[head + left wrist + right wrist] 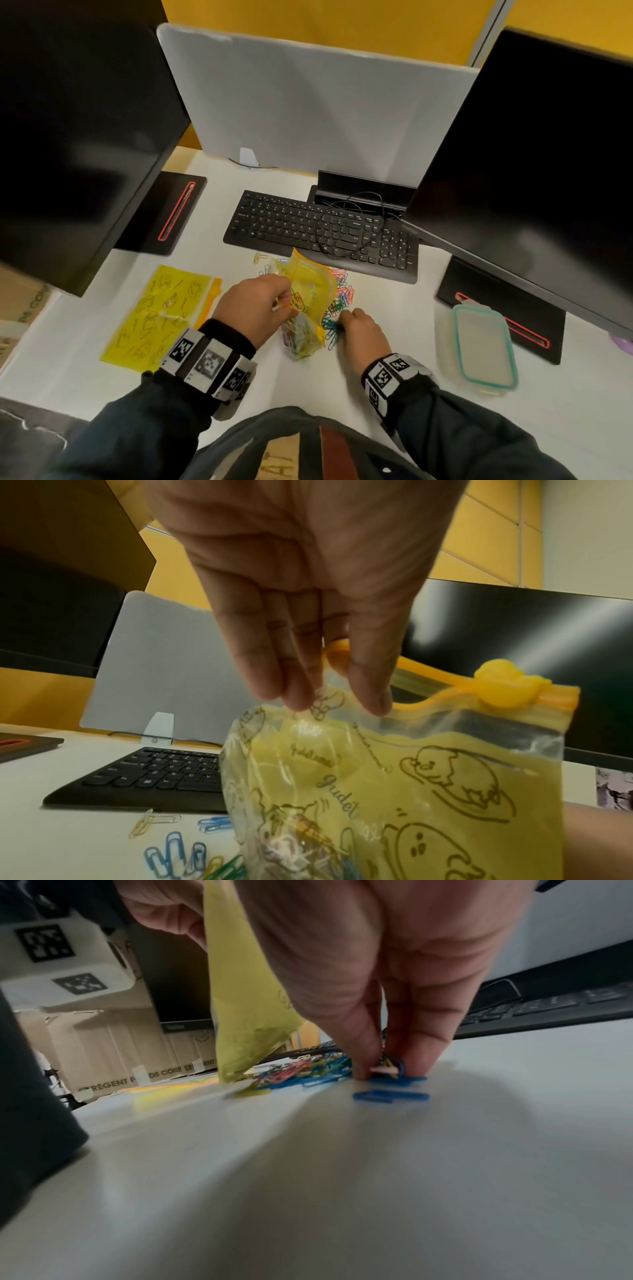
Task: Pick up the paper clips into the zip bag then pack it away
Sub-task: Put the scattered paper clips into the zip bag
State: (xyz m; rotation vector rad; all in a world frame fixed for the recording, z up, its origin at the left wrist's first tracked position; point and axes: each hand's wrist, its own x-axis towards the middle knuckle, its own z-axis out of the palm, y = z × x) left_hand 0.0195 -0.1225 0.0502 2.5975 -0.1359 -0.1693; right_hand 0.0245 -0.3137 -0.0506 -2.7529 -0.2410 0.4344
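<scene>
A yellow printed zip bag [310, 301] [394, 791] [246, 993] hangs over the white desk [394, 308], its mouth gaping and several coloured clips inside at the bottom. My left hand [255, 308] [325, 699] pinches the bag's upper edge near the orange zip strip with its duck slider [500, 685]. A heap of coloured paper clips [337, 298] [301, 1069] lies on the desk behind and right of the bag. My right hand [359, 329] [383, 1069] is down on the desk at the heap's near edge, fingertips pinching a few blue clips [394, 1080].
A second yellow zip bag [150, 315] lies flat at the left. A black keyboard [318, 233] with a looped cable sits behind the clips. A lidded plastic container [483, 346] stands at the right. Two dark monitors on black bases flank the desk.
</scene>
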